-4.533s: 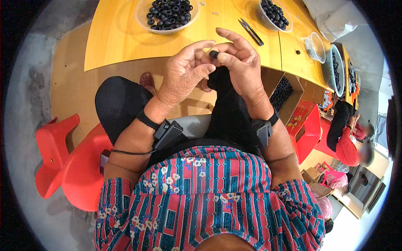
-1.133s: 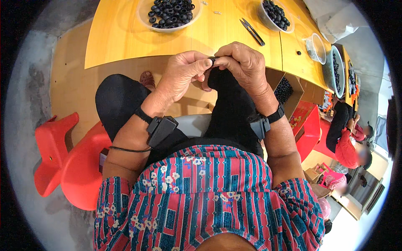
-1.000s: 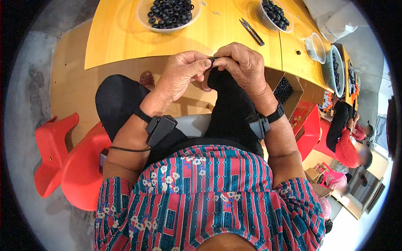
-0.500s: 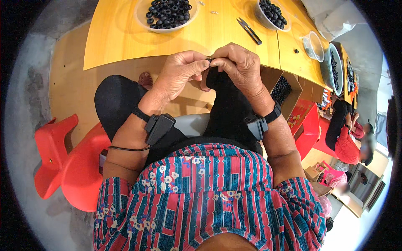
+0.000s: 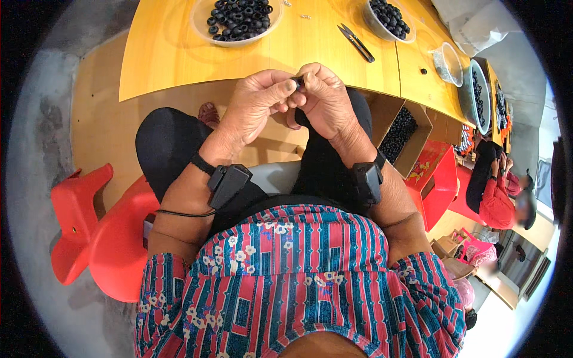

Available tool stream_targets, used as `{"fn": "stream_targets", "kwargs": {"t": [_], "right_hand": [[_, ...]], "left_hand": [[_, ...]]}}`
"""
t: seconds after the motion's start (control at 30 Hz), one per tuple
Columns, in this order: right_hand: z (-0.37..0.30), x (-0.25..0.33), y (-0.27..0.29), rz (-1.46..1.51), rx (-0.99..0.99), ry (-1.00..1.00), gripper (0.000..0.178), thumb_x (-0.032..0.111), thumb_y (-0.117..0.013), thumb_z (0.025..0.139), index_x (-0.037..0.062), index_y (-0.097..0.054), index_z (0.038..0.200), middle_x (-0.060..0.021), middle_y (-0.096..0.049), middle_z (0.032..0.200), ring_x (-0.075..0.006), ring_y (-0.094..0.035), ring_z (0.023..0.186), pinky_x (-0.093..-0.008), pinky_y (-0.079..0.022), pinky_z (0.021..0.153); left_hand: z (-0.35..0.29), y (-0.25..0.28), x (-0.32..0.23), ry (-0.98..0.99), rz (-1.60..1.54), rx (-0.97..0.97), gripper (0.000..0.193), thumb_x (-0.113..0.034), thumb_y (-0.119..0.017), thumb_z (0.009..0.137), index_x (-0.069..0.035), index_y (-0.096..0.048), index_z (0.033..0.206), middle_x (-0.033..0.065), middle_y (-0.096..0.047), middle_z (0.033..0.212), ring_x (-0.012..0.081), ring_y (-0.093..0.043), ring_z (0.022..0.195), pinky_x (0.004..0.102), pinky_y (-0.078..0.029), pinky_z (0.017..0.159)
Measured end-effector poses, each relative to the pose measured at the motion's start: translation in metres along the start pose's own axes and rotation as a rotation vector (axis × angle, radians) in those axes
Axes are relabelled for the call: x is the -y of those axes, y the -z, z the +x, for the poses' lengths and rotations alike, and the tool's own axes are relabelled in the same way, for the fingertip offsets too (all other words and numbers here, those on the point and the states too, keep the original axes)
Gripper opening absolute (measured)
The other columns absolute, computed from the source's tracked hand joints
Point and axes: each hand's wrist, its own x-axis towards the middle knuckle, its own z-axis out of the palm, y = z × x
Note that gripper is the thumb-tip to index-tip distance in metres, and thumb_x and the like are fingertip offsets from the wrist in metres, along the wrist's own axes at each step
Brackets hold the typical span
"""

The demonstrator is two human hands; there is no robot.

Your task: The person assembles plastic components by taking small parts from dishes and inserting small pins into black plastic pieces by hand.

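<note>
One small black ring (image 5: 299, 83) sits between my hands, upper middle of the frame, just off the near edge of the yellow table (image 5: 179, 68). My left hand (image 5: 256, 101) pinches it from the left, thumb against bent forefinger; my right hand (image 5: 327, 101) grips from the other side, thumb tip pressed close. Fingertips cover much of it, so I can't say which way its hole faces.

I'd judge it very light, with nothing to strain the wrists. Similar pieces in the clear bowl (image 5: 239, 44), upper left, look thick-walled and round, so I expect it to hold its shape and not break easily. Whether it gives like rubber or is hard plastic, I can't see. The trouble would be its roundness: squeezed off-centre, it could roll or pop out. Best hold is across the outer wall, thumb pad opposite forefinger, leaving the hole uncovered.
</note>
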Motion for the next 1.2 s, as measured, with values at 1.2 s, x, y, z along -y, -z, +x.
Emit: {"fn": "stream_targets", "kwargs": {"t": [1.2], "right_hand": [[0.026, -0.008, -0.016, -0.729, -0.319, 0.511, 0.022, 0.0, -0.069, 0.072, 0.0018, -0.062, 0.092, 0.0025, -0.055, 0.067, -0.0037, -0.05, 0.06, -0.0193, -0.045, 0.056]], "left_hand": [[0.047, -0.011, -0.008, -0.1, -0.255, -0.068, 0.026, -0.027, -0.047, 0.095, -0.002, -0.052, 0.102, 0.0058, -0.055, 0.096, 0.0148, -0.055, 0.089, 0.0292, -0.047, 0.082]]}}
